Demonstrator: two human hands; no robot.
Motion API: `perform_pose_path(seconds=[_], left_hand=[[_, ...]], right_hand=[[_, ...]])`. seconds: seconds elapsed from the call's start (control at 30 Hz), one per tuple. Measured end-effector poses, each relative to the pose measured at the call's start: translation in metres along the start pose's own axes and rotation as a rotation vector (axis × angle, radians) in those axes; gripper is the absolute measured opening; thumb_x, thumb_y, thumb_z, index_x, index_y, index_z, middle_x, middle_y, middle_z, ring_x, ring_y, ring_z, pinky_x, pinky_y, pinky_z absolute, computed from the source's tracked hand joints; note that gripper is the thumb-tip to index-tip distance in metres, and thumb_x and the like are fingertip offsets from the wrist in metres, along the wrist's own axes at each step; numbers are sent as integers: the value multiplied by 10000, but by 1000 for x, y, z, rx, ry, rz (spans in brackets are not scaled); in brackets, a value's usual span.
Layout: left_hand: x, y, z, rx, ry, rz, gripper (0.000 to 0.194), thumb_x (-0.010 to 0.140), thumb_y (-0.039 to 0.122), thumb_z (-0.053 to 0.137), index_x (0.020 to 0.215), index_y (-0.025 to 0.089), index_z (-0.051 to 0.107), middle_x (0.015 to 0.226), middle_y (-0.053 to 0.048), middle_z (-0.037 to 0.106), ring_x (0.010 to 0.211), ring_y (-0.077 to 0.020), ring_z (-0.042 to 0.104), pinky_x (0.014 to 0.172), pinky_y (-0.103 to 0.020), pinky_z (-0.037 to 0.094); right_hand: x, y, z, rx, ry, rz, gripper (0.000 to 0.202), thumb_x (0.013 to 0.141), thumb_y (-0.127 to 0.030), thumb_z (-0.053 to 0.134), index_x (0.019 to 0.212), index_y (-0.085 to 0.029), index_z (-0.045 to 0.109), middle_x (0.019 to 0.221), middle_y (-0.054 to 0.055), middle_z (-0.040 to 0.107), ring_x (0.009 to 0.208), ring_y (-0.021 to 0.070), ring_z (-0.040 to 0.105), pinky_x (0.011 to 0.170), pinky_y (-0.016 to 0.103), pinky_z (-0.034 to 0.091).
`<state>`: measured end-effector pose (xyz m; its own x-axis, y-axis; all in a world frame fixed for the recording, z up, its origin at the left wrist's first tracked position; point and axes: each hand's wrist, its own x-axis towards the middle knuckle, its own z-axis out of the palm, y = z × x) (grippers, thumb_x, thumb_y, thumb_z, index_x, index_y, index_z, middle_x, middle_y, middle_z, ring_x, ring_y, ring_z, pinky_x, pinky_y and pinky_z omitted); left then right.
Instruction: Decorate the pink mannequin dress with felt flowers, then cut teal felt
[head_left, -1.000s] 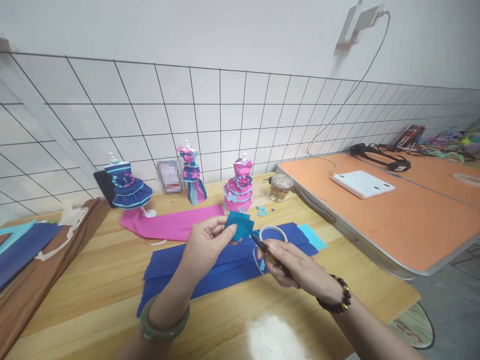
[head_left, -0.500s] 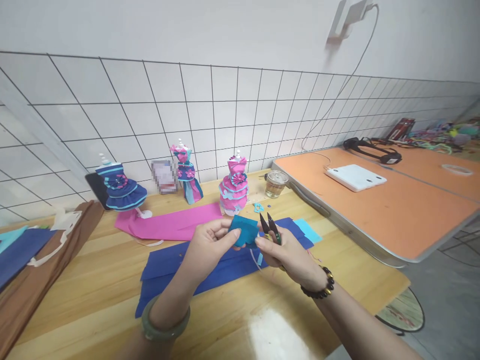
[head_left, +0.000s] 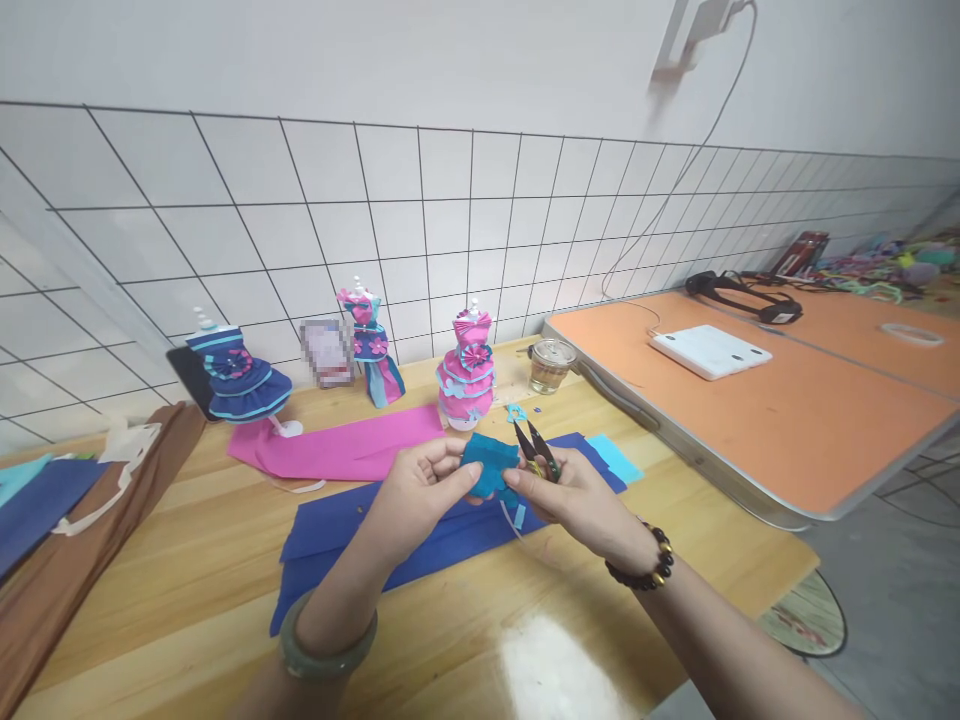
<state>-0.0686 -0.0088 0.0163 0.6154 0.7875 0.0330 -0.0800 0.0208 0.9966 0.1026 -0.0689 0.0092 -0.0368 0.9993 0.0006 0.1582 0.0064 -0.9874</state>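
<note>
A small piece of teal crepe paper (head_left: 489, 464) is pinched between the thumb and fingers of my left hand (head_left: 427, 485). My right hand (head_left: 574, 495) is closed around small thread snips (head_left: 537, 452), whose dark blades are parted and point up and away. Its thumb and fingertips also touch the right edge of the teal piece. Below both hands, folded dark blue crepe paper (head_left: 330, 545) lies on the wooden table, with a light blue piece (head_left: 613, 458) at its right end. A pink crepe paper strip (head_left: 352, 448) lies behind it.
Three little dress forms stand at the back: a blue one (head_left: 244, 375), a pink-and-blue one (head_left: 375, 345) and a pink tiered one (head_left: 466, 372). A lidded cup (head_left: 551, 367) stands right of them. An orange table (head_left: 810, 410) adjoins, bearing a white flat box (head_left: 711, 351).
The teal piece has turned slightly and looks more crumpled, with its right part hanging lower. My right hand and the snips have shifted a little; the view has moved slightly.
</note>
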Motion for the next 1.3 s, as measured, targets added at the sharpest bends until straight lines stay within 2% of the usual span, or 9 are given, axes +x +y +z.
perform_pose_path(seconds=[0.17,0.37,0.53,0.7,0.9,1.0,1.13,1.3], left_hand=[[0,1,0,-1,3,-27,239,750,306,616,921,143,650,772,-50,692,668,-146,619,624,-268,523],[0,-3,-3,-53,-49,-57,224,732,281,645,915,153,626,855,-50,683,747,-143,613,634,-242,506],[3,-7,-2,-123,38,-84,155,669,214,705,758,147,597,719,3,665,642,-85,590,633,-194,474],[3,-6,-1,-139,76,-116,192,647,232,718,735,141,573,675,1,658,594,-95,587,602,-215,471],[3,-5,-1,-89,105,-101,197,640,248,715,711,144,565,675,2,658,603,-102,595,618,-223,465],[3,-5,-1,-46,107,-100,195,645,261,708,721,139,576,700,-11,663,623,-113,600,628,-233,468],[2,-5,0,-26,116,-99,196,642,260,709,715,149,564,659,7,646,599,-106,586,600,-224,458],[2,-7,-2,-42,91,-106,205,656,255,707,762,151,566,688,2,646,621,-102,585,617,-218,457]], right_hand=[[-1,-1,-2,-26,-9,-10,340,791,-407,556,605,-190,371,522,-58,293,473,68,235,411,207,200],[-2,-2,-1,-32,-49,-37,292,795,-375,565,635,-187,409,542,-60,312,487,72,246,439,214,208],[-3,-5,0,-33,-64,-70,290,783,-362,587,628,-185,419,559,-56,318,509,79,266,472,227,232],[-3,-5,1,-49,-38,-66,311,774,-415,586,641,-186,423,570,-52,315,513,84,280,481,234,247],[-3,-1,0,6,-10,9,313,784,-484,544,748,-179,484,570,-56,291,478,75,248,425,222,221],[-2,1,2,9,-12,6,330,785,-491,538,703,-181,461,553,-61,286,469,70,243,417,218,217],[-1,2,7,-66,12,-31,354,765,-426,590,595,-185,394,547,-57,317,495,72,268,441,219,224],[1,0,9,-63,7,-46,298,778,-393,580,603,-184,459,535,-53,318,492,78,262,438,224,213]])
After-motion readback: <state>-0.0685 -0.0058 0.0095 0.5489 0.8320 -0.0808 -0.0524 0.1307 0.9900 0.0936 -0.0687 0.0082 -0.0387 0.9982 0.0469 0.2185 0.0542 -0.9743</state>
